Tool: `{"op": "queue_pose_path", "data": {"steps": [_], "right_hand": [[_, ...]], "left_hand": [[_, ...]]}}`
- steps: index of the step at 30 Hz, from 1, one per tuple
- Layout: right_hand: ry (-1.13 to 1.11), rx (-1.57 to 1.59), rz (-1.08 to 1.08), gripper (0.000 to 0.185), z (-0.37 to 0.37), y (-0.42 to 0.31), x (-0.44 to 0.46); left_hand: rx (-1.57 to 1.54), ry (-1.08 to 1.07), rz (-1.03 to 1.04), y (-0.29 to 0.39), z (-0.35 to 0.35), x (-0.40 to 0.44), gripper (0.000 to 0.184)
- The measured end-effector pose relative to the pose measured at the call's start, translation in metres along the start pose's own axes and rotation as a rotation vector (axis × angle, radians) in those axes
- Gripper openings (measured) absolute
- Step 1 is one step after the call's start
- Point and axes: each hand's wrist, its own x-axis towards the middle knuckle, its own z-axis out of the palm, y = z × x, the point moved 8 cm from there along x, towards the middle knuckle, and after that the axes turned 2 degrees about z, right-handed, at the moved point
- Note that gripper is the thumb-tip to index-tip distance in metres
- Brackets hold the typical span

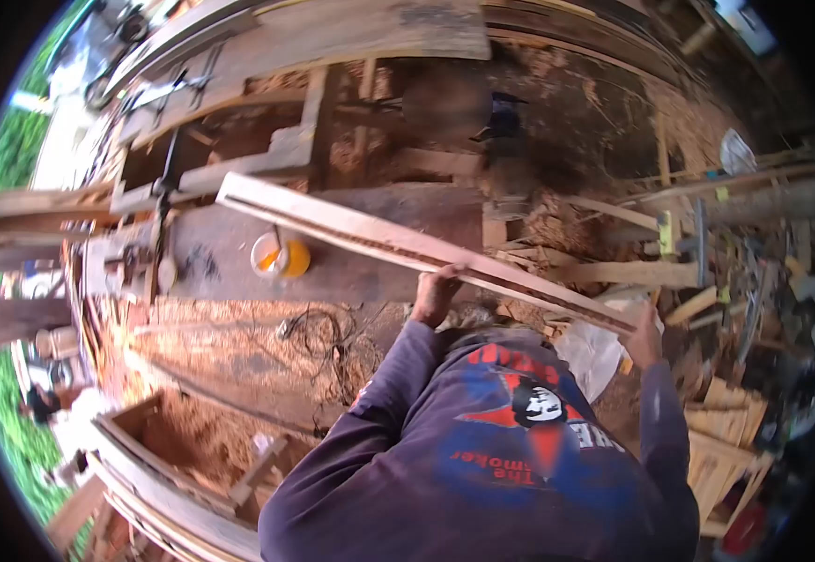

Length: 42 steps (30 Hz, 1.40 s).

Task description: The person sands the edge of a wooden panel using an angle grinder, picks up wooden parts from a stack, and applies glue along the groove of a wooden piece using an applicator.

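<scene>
A long, pale wooden board [351, 223] with a dark groove along one side slants across the view, raised above the workbench. Around its middle part, my left hand [438, 292] is closed on the lower edge. My right hand [646, 341] grips the board close to its right end. Under the board's left half, a tub [292, 259] of orange-yellow stuff stands on the workbench [370, 281], with what looks like a stick or brush handle in it. Both my arms are in long dark sleeves.
A clamp-like metal tool [162, 192] sits at the bench's left end. Tangled cable [328, 342] lies among sawdust on the floor. Wooden frames [309, 122] stand beyond the bench. Scrap timber [632, 273] is piled on the right, near a white plastic bag [587, 361].
</scene>
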Motion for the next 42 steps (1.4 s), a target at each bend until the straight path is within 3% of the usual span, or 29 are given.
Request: {"op": "queue_pose_path", "data": {"steps": [5, 7, 9, 11, 13, 14, 16, 17, 19, 20, 23, 26, 29, 31, 33, 34, 35, 37, 38, 39, 41, 42], "right_hand": [[0.028, -0.115, -0.119, 0.101, 0.033, -0.014, 0.022], [-0.082, -0.045, 0.004, 0.107, 0.055, -0.006, 0.032], [-0.168, -0.025, 0.074, 0.109, 0.097, 0.015, 0.041], [0.031, -0.096, -0.024, 0.11, 0.122, 0.034, 0.044], [-0.026, -0.038, 0.159, 0.11, 0.116, 0.025, 0.037], [-0.013, -0.005, 0.154, 0.11, 0.112, 0.02, 0.034], [0.062, 0.045, 0.127, 0.11, 0.108, 0.016, 0.029], [0.117, 0.063, 0.108, 0.111, 0.106, 0.014, 0.026], [0.011, 0.224, 0.336, 0.119, 0.103, 0.016, 0.016], [0.066, 0.243, 0.363, 0.121, 0.099, 0.013, 0.008], [0.14, 0.268, 0.397, 0.121, 0.111, 0.049, -0.02], [0.166, 0.35, 0.435, 0.12, 0.153, 0.11, -0.058], [0.181, 0.527, 0.504, 0.115, 0.166, 0.122, -0.125], [0.222, 0.26, 0.414, 0.107, 0.178, 0.128, -0.162], [0.271, 0.206, 0.363, 0.102, 0.17, 0.076, -0.187], [0.293, 0.163, 0.301, 0.097, 0.172, 0.036, -0.193], [0.277, 0.192, 0.271, 0.097, 0.17, -0.014, -0.191], [0.174, 0.624, 0.538, 0.089, 0.166, -0.113, -0.177], [0.217, 0.598, 0.383, 0.083, 0.165, -0.17, -0.159], [0.263, 0.571, 0.233, 0.077, 0.162, -0.227, -0.147], [0.49, 0.303, -0.326, 0.063, 0.114, -0.377, -0.131], [0.45, 0.326, -0.503, 0.058, 0.098, -0.434, -0.127]], "left_hand": [[0.337, 0.027, -0.202, 0.023, -0.02, 0.004, 0.047], [0.434, -0.043, -0.251, 0.032, -0.019, -0.002, 0.069], [0.644, -0.105, -0.323, 0.048, -0.018, -0.02, 0.073], [0.649, -0.112, -0.376, 0.053, -0.044, -0.039, 0.068], [0.756, 0.003, -0.424, 0.076, -0.073, -0.072, 0.06], [0.624, -0.025, -0.372, 0.078, -0.112, -0.08, 0.064], [0.627, 0.179, -0.294, 0.103, -0.189, -0.104, 0.05], [0.724, 0.406, -0.269, 0.122, -0.23, -0.118, 0.042], [0.566, 0.621, -0.112, 0.159, -0.304, -0.141, 0.047], [0.589, 0.695, -0.042, 0.185, -0.315, -0.145, 0.059], [0.822, 0.885, 0.294, 0.241, -0.295, -0.146, 0.098], [1.032, 0.92, 0.493, 0.27, -0.221, -0.134, 0.114], [0.974, 0.698, 0.647, 0.277, -0.193, -0.107, 0.11], [0.944, 0.645, 0.706, 0.285, -0.208, -0.091, 0.1], [0.844, 0.645, 0.678, 0.289, -0.257, -0.065, 0.088], [0.881, 0.592, 0.847, 0.294, -0.269, -0.061, 0.081], [0.971, 0.601, 0.882, 0.298, -0.274, -0.059, 0.079], [1.321, 0.688, 0.675, 0.308, -0.252, -0.063, 0.081], [1.497, 0.712, 0.57, 0.313, -0.237, -0.066, 0.082], [1.39, 0.568, 0.739, 0.314, -0.238, -0.061, 0.098], [1.537, 0.467, 0.753, 0.322, -0.189, -0.079, 0.108], [1.59, 0.34, 0.839, 0.32, -0.179, -0.081, 0.109]]}}
